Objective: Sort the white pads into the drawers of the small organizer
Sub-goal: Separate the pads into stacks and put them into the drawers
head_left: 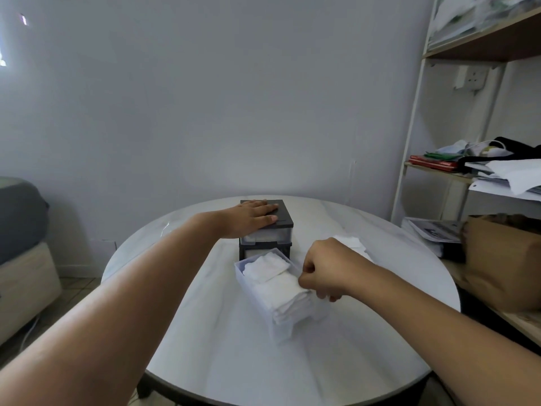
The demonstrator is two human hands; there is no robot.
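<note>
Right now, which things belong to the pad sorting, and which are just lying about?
Job: organizer, open drawer, stacked pads, loose pads, left hand on organizer, right hand pinching stacked pads.
Lying about: shelf papers, red books, brown bag.

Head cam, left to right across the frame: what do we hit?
Grey seat → left hand, flat on the organizer → right hand, pinching white pads in the pulled-out drawer → brown box. Organizer and drawer overlap the hands, so they are unranked.
</note>
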